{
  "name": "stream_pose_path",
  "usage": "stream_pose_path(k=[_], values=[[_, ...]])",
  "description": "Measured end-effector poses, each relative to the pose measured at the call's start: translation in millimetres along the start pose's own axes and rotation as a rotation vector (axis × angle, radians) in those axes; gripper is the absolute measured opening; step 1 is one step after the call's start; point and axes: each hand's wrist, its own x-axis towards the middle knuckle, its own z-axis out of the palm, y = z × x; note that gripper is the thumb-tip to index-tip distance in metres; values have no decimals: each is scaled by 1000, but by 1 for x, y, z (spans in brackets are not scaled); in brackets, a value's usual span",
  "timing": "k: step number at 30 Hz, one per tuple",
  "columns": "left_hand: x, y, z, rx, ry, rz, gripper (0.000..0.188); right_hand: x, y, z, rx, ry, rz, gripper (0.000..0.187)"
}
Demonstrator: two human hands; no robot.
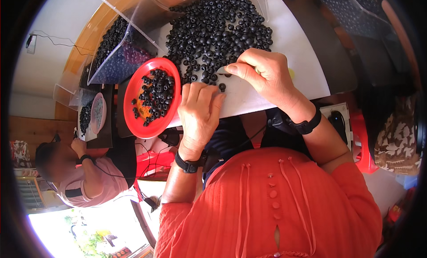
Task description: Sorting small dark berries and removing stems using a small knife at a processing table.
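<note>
A heap of small round black parts with holes [218,31] is spread over the white board [293,31] in front of me. My right hand [267,73] pinches a small flat metal blade [221,70] between thumb and forefinger, its tip over the near edge of the heap. My left hand [199,111] is at the board's near edge, fingers curled and thumb close to the forefinger; what they hold, if anything, is hidden. One loose black part [222,87] lies by my left thumb. Left of that hand, a red plate [129,107] holds many black parts.
A clear plastic bin [118,64] with more black parts stands beyond the red plate. At the far left, a person [93,173] sits by a pink dish [98,113] and more black parts. Another clear bin [356,6] is at the upper right. Red stools stand below the table.
</note>
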Motion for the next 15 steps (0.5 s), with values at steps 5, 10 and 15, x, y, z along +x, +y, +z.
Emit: stream_pose_path(k=[5, 10, 15], values=[[2, -1, 3, 87, 103, -26, 19, -1, -1, 1, -9, 1, 9, 38], [12, 12, 11, 52, 88, -39, 18, 0, 0, 2, -23, 10, 5, 38], [18, 14, 16, 149, 19, -26, 18, 0, 0, 1, -13, 9, 5, 37]])
